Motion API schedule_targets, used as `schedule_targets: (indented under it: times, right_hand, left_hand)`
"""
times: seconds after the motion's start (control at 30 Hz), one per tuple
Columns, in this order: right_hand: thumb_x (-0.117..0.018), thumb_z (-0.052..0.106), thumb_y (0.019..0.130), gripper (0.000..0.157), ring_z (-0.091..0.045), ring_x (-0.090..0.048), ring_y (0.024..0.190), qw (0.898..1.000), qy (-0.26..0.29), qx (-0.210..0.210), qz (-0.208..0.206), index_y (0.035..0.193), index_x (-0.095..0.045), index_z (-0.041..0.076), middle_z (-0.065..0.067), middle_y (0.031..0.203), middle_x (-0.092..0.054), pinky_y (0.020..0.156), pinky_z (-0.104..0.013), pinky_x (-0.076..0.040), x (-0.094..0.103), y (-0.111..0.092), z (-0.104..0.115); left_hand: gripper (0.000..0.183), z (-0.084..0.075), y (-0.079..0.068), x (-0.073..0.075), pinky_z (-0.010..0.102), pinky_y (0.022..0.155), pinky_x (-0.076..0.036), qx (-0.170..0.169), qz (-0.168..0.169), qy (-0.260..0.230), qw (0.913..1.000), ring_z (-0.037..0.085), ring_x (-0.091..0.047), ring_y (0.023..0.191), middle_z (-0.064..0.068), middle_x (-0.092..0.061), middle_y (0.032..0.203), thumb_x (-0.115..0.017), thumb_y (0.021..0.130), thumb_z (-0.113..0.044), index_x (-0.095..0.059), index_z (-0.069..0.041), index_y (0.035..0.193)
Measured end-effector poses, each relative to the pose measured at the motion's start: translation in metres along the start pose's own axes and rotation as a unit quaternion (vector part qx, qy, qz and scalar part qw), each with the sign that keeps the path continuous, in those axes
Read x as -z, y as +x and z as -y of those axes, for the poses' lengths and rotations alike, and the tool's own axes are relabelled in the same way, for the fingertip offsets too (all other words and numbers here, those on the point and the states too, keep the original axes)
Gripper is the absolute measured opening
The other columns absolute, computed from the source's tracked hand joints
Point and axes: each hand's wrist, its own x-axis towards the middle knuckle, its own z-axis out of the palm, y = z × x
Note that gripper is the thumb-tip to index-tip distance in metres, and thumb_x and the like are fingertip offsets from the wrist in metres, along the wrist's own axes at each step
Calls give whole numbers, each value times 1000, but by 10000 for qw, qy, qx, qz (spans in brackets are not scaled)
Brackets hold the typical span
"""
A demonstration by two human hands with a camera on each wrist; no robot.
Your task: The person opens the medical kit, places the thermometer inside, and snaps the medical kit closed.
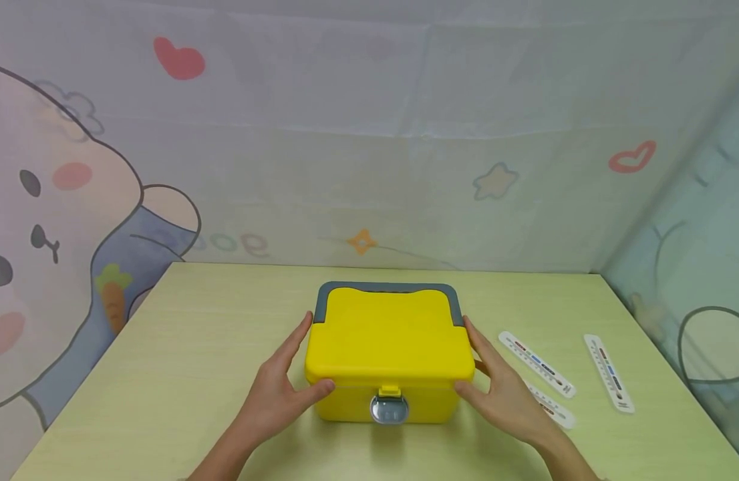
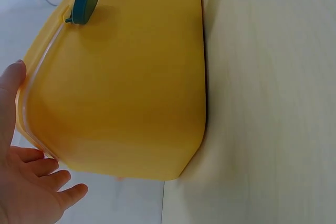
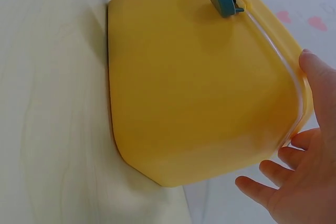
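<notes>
A yellow storage box with a grey carry handle folded over its lid sits at mid-table. The lid is down, and a grey round-ended latch hangs at the front. My left hand holds the box's left side, thumb at the lid's front edge and fingers along the side. On the opposite side my right hand grips it the same way. In both wrist views the thumb and fingers lie around the lid's corner, with the yellow side wall below. Inside the box is hidden.
To the right lie three white thermometer-like strips: one slanted strip, one near the right edge, and one strip partly behind my right hand. A printed cloth hangs behind the pale wooden table.
</notes>
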Motion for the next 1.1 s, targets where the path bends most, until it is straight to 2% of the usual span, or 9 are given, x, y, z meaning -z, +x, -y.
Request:
schedule_targets:
  times: [0.17,0.37,0.63,0.83,1.1]
  right_hand:
    - [-65,30,86,84,-32,-30,134,10000,54,-53,-3,149,-9,27,-5,153,-17,98,-51,-40,-1,-1,-1]
    - [-66,29,86,84,-31,-32,133,10000,4,-25,-64,149,-11,25,-5,153,-19,98,-50,-41,-2,-1,-1]
    - [-66,30,85,83,-35,-39,128,9999,-126,-33,-101,148,-11,30,-6,153,-20,97,-53,-41,0,0,0]
    - [-66,28,86,82,-32,-35,131,9996,-215,99,-177,147,-12,33,-5,152,-22,98,-52,-41,3,2,4]
    - [-64,23,87,78,-31,-35,131,9986,-251,369,-286,148,-15,28,-7,150,-25,96,-50,-42,6,6,7]
  left_hand:
    - [92,2,0,-2,55,104,-30,70,1,-51,10000,24,-29,136,-10,-27,149,-75,72,-45,-19,-39,145]
    - [91,3,0,-4,54,104,-30,-30,-44,-103,9999,22,-29,136,-10,-28,148,-74,72,-46,-22,-35,146]
    - [90,2,1,-3,54,104,-31,-115,-134,-73,9998,23,-30,136,-7,-31,147,-74,72,-46,-25,-30,146]
    - [86,0,3,-2,54,104,-31,-294,-234,9,9993,26,-31,135,-3,-33,147,-74,74,-41,-28,-26,145]
    - [83,-6,6,2,52,103,-33,-339,-321,69,9989,26,-34,133,-3,-37,145,-75,75,-37,-32,-22,144]
